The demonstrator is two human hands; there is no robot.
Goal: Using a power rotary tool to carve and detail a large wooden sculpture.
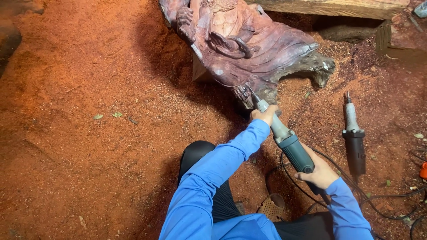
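Both hands grip die grinder [284,138]: left hand [265,114] near tip against wood carving [249,49], right hand [319,173] at rear; second grinder [353,138] on sawdust, frame right.

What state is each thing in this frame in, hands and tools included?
Left hand: gripping the front neck of the die grinder.
Right hand: gripping its rear body.
Die grinder: held tilted, tip against the carving's lower edge.
Wooden carving: lying on its side on the sawdust.
Second grinder: lying unheld on the ground.
Sawdust: covering the ground.
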